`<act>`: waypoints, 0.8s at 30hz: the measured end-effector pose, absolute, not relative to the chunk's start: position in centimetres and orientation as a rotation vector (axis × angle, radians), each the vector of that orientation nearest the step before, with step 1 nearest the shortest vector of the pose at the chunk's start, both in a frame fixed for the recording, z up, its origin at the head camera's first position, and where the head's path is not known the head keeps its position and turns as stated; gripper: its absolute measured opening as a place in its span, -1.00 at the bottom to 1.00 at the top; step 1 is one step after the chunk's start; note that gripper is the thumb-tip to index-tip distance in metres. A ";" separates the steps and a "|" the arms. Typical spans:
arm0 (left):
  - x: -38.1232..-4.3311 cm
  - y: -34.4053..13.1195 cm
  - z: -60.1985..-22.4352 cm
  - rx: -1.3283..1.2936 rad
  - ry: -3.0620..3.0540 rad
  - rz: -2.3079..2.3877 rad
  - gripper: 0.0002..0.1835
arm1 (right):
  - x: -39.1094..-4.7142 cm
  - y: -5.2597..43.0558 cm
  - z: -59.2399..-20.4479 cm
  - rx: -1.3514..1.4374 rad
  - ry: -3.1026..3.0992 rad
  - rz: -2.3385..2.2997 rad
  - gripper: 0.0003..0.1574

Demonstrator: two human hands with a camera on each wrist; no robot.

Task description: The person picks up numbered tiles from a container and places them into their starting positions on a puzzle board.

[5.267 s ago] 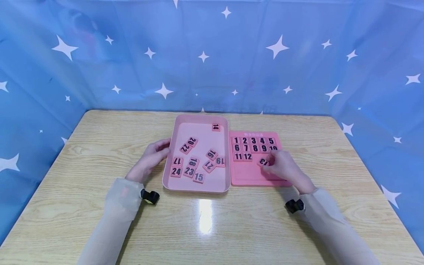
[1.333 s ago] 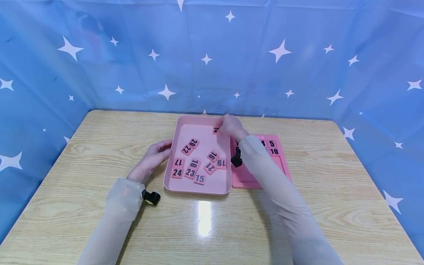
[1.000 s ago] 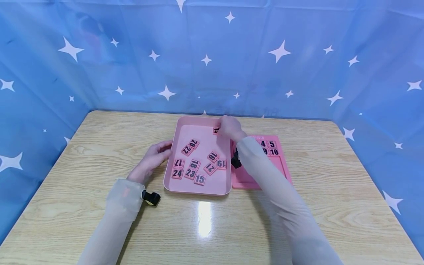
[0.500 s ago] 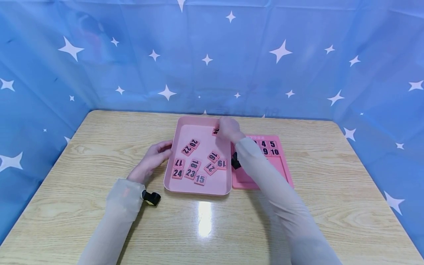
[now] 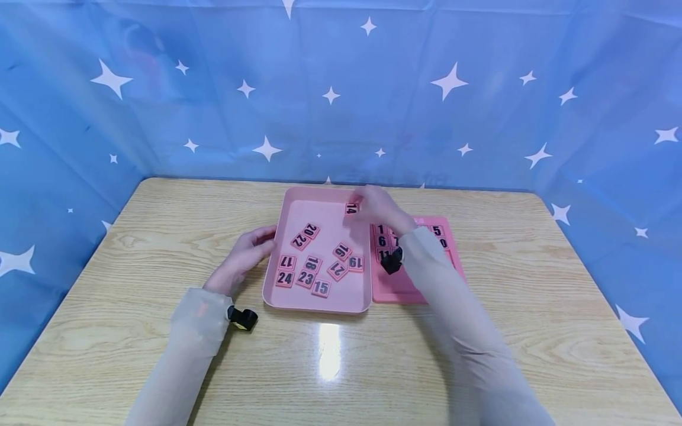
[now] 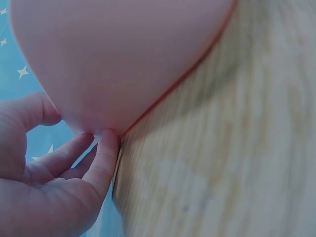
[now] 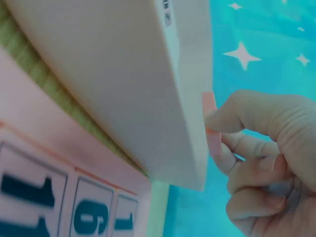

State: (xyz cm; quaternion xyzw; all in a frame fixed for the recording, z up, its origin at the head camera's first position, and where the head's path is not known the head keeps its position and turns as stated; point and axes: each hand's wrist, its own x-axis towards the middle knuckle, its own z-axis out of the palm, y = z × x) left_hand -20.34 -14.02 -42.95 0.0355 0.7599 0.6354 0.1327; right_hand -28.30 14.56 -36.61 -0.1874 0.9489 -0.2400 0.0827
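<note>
My right hand (image 5: 377, 207) pinches a pink number tile marked 14 (image 5: 351, 208) between thumb and fingertips. In the right wrist view, that tile (image 7: 211, 123) is seen edge-on, up by the rim of the pink tray (image 7: 190, 148). With its fingertips, my left hand (image 5: 246, 254) touches the outer left wall of the pink tray (image 5: 270, 278); the left wrist view shows the fingers (image 6: 106, 158) against the wall. Right of the tray lies a pink number puzzle board (image 5: 396, 287) with tiles in rows, partly hidden by my right wrist and sleeve.
Loose tiles lie scattered in the tray, among them 20 (image 5: 311, 231), 16 (image 5: 342, 251), 24 (image 5: 285, 278) and 15 (image 5: 321, 288). Tray and board sit side by side on a wooden table (image 5: 213, 367). A blue star-patterned cloth (image 5: 341, 89) hangs behind.
My right hand left the board, where it held tile 13, and reached to the tray's far right corner. Tile 14 has turned slightly and come up in its fingers. The left hand stays put.
</note>
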 end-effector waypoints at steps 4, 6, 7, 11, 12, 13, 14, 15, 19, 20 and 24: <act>-20.3 -14.0 -43.0 0.094 2.190 1.852 -0.46 | -27.0 15.9 -36.2 -0.584 2.799 -0.836 -0.53; -20.3 -14.0 -43.0 0.092 2.187 1.854 -0.46 | -26.3 16.6 -36.0 -0.596 2.785 -0.881 -0.56; -20.3 -14.0 -43.0 0.090 2.187 1.854 -0.46 | -26.0 17.0 -36.0 -0.605 2.783 -0.890 -0.56; -20.3 -14.0 -43.0 0.088 2.192 1.848 -0.47 | -24.6 18.8 -36.0 -0.603 2.773 -0.904 -0.55; -20.3 -14.0 -43.0 0.085 2.191 1.849 -0.47 | -24.3 19.3 -36.1 -0.609 2.780 -0.899 -0.55; -20.3 -14.0 -43.0 0.081 2.192 1.849 -0.47 | -24.0 19.8 -36.3 -0.618 2.788 -0.893 -0.57; -20.3 -14.0 -43.0 0.083 2.194 1.848 -0.47 | -23.7 20.4 -36.4 -0.628 2.795 -0.884 -0.57; -20.3 -14.0 -43.1 0.081 2.193 1.848 -0.47 | -23.4 20.9 -36.5 -0.635 2.799 -0.886 -0.57; -20.3 -14.0 -43.0 0.073 2.194 1.845 -0.47 | -22.0 22.9 -36.9 -0.698 2.826 -0.900 -0.56; -20.3 -14.0 -43.0 0.078 2.192 1.845 -0.47 | -21.7 23.4 -37.0 -0.709 2.827 -0.908 -0.56; -20.2 -14.0 -42.8 0.080 2.184 1.842 -0.47 | -20.3 25.2 -37.3 -0.738 2.812 -0.937 -0.55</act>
